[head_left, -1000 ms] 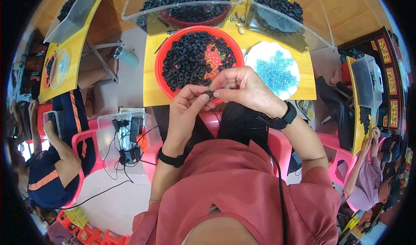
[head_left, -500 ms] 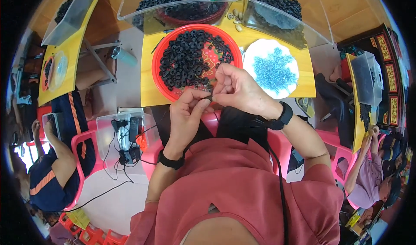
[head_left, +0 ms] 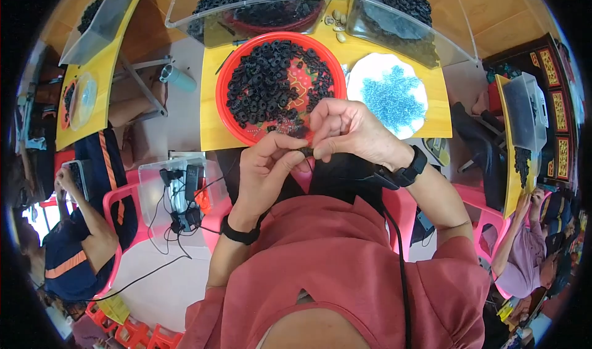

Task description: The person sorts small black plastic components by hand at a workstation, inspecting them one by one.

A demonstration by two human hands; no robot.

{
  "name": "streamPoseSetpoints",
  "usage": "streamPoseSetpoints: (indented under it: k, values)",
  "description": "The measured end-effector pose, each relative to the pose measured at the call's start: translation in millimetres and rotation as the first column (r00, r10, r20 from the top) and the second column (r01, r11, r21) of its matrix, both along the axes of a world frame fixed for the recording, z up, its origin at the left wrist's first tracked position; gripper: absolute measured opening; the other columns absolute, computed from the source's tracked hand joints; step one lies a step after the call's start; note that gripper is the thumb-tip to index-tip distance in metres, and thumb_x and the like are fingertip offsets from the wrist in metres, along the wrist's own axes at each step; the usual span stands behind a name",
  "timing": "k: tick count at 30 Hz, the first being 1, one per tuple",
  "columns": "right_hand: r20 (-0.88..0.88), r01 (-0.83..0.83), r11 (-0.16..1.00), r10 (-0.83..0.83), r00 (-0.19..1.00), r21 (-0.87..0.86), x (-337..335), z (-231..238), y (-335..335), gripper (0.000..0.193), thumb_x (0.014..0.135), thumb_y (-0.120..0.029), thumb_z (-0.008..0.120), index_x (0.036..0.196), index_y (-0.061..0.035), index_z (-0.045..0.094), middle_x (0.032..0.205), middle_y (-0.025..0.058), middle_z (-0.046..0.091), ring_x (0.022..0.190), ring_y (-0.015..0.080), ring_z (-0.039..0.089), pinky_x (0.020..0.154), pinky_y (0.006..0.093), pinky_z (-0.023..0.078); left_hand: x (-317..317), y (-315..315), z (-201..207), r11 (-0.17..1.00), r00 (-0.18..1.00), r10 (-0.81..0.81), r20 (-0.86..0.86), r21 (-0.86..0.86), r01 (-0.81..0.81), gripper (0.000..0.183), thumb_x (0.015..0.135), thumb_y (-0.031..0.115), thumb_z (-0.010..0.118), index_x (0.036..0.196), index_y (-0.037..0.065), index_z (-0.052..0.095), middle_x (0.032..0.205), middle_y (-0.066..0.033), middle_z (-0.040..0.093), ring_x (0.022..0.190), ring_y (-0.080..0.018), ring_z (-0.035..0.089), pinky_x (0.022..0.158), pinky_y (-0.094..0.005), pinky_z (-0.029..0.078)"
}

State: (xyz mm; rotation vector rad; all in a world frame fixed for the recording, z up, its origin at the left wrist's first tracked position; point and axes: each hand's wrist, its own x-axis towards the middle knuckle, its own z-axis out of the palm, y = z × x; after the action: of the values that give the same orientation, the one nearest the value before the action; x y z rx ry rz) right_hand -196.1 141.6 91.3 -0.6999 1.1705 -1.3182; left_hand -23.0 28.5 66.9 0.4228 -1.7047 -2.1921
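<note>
My left hand (head_left: 266, 170) and my right hand (head_left: 346, 131) meet fingertip to fingertip at the near edge of a yellow table (head_left: 209, 114). Together they pinch a small black ring part (head_left: 306, 152); most of it is hidden by the fingers. Just beyond the hands sits a round red tray (head_left: 229, 80) heaped with several of the same black ring parts (head_left: 265, 83). To its right stands a white plate (head_left: 364, 71) covered with small blue pieces (head_left: 393, 98). Each wrist wears a black band.
Two clear plastic bins (head_left: 185, 6) (head_left: 459, 31) of black parts stand at the table's far side. A clear box of cables (head_left: 179, 191) rests on a pink stool at my left. Other people sit at neighbouring yellow tables on the left (head_left: 80, 225) and right (head_left: 524, 238).
Both hands stay together on the small part; the fingers have shifted slightly and the hands sit a little nearer the tray's front rim.
</note>
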Motion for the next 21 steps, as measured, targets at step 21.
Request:
streamPoseSetpoints:
  k: [21]
  values:
    - [-0.329,0.014,0.997,0.013,0.944,0.079,8.2,13.5,-2.0,0.011,0.086,-0.012,0.064,0.086,-0.0022,0.066,0.071,-0.0008,0.064,0.057,0.0028,0.053,0.05,0.0176,0.04,-6.2,5.1,-5.7,0.984,0.991,0.131,-0.012,0.123,-0.129,0.026,0.089,0.0,0.056,0.114,-0.001,0.048,0.095,-0.0098,0.063,0.078,-0.0129,0.062,0.071,-0.0229,0.049]
